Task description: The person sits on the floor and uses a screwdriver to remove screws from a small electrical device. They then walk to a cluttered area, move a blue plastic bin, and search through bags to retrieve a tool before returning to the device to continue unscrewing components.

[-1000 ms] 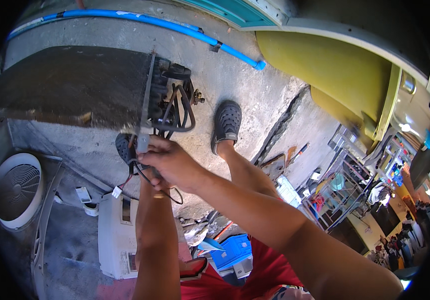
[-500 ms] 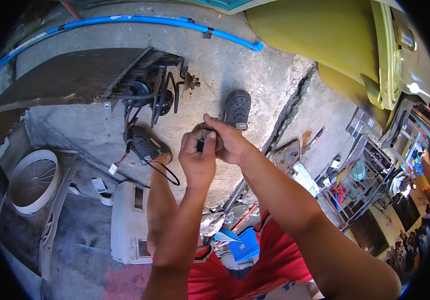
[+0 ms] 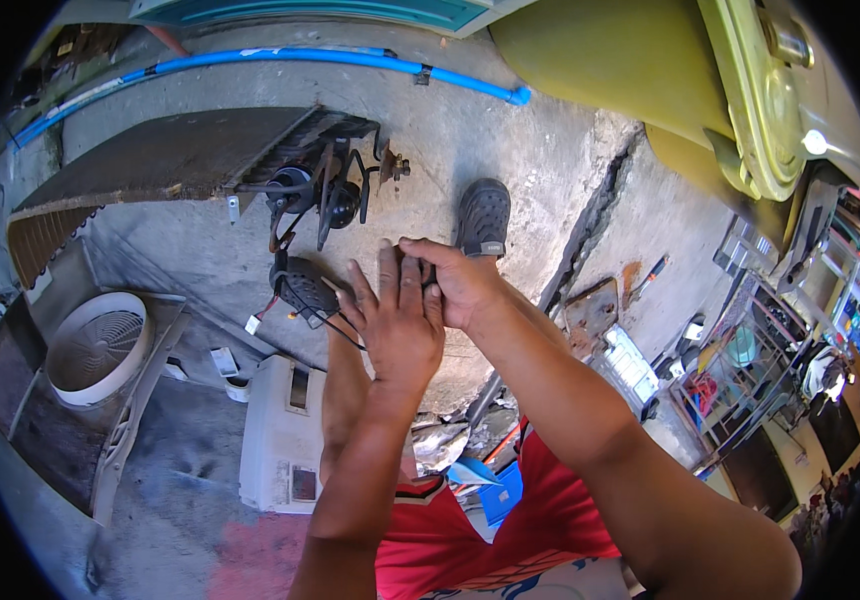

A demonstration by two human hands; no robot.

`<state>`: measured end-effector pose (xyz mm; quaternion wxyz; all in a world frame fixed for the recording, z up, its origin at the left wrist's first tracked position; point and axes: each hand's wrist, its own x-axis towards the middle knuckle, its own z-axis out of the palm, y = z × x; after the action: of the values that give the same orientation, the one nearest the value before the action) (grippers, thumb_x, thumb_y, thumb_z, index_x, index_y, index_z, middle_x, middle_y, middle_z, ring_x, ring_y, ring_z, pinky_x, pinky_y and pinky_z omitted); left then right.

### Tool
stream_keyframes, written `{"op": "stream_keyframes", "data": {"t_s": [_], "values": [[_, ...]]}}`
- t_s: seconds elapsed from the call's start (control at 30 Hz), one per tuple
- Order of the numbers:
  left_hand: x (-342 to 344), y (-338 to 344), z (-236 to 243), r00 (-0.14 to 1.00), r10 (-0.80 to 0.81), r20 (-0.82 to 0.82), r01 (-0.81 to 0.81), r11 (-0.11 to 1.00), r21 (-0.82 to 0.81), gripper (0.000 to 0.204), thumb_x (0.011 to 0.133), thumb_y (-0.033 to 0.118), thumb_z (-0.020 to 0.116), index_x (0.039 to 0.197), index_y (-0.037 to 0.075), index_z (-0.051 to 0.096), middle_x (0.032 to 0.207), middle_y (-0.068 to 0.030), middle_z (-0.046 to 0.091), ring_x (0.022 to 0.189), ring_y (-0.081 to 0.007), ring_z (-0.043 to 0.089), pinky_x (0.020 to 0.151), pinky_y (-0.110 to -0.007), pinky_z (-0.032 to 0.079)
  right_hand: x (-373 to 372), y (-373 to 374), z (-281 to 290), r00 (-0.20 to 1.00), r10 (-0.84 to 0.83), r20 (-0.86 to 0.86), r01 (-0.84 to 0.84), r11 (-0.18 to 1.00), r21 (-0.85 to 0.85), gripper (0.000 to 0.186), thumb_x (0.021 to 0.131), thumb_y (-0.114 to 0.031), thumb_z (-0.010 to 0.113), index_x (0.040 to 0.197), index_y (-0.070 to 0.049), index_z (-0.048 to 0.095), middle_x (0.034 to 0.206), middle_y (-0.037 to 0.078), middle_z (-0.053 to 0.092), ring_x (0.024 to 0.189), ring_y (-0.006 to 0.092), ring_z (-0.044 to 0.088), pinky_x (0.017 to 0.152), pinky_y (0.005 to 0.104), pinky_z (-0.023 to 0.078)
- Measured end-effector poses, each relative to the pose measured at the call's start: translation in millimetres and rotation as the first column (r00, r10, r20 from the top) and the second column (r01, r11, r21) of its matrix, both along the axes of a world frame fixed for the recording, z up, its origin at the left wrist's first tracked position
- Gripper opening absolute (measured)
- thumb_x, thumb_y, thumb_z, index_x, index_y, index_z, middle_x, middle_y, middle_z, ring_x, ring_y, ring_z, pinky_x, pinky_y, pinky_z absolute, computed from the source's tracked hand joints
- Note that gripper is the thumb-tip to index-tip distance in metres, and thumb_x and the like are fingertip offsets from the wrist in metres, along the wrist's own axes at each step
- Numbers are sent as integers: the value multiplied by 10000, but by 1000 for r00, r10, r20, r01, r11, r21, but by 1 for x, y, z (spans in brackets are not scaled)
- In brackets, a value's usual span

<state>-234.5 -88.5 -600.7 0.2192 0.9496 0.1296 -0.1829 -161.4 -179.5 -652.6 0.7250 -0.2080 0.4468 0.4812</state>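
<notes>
My left hand (image 3: 400,330) is open, palm down, its fingers stretched out and apart. Its fingertips lie against the curled fingers of my right hand (image 3: 470,288). Between the two hands a small dark round part (image 3: 424,268) shows only in slivers; my right hand is closed on it, and the fingers hide its kind. Beyond the hands, to the left, lies a curved finned coil (image 3: 165,155) with bent pipes and a black round motor-like part (image 3: 342,203). Wires with a white connector (image 3: 253,324) hang near my left shoe (image 3: 305,290).
A white panel (image 3: 280,430) and a casing with a round fan grille (image 3: 100,348) lie at the left. A blue pipe (image 3: 280,56) runs along the back. At the right stand a yellow-green car-like body (image 3: 610,60) and a wire rack (image 3: 730,380). A crack (image 3: 595,215) splits the concrete.
My left hand has gone from a pinch on the small round part to flat, stretched fingers over my right hand. The whole view has shifted slightly.
</notes>
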Motion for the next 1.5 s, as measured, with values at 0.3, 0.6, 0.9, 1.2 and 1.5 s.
{"op": "stream_keyframes", "data": {"t_s": [0.3,0.6,0.9,1.2,1.5], "values": [[13,60,-6,992,-94,78,117,915,-386,592,917,309,726,1429,62,563,1595,-252,354,1438,-582,296,1176,-632,282,-14,15,-2,958,-24,284,8,998,60,191,929,-180,700,1057,-48,648,990,63,658,920,180,641,821,316,538],[-3,183,6,984,42,-175,-150,730,-667,307,957,120,708,1245,14,692,1165,-125,735,1102,-228,690,994,-343,512,-7,2,-15,762,604,231,-460,758,-463,250,900,-299,748,930,-51,730,712,10,555,555,118,520,412,319,380],[52,280,-110,905,361,-225,-420,674,-607,305,1010,91,653,1289,-32,655,1170,-62,711,1103,-140,627,1013,-288,468,81,-33,-170,468,882,60,-667,397,-631,563,1018,-584,492,1091,-64,694,717,57,528,464,168,497,400,342,407],[118,274,-154,975,-34,-220,-96,829,-551,480,955,66,697,1398,18,517,1241,-33,599,1001,-121,568,962,-278,464,91,-37,-234,661,692,291,-651,721,-235,464,1034,-541,503,946,-107,642,691,27,552,467,137,514,380,299,355],[138,259,-130,935,-178,-307,56,928,-367,498,931,53,718,1389,0,531,1067,-75,689,957,-174,666,876,-325,538,72,-42,-274,-156,694,703,-179,680,-711,327,955,-378,638,1036,-65,691,889,166,709,828,338,693,742,438,544]]}}
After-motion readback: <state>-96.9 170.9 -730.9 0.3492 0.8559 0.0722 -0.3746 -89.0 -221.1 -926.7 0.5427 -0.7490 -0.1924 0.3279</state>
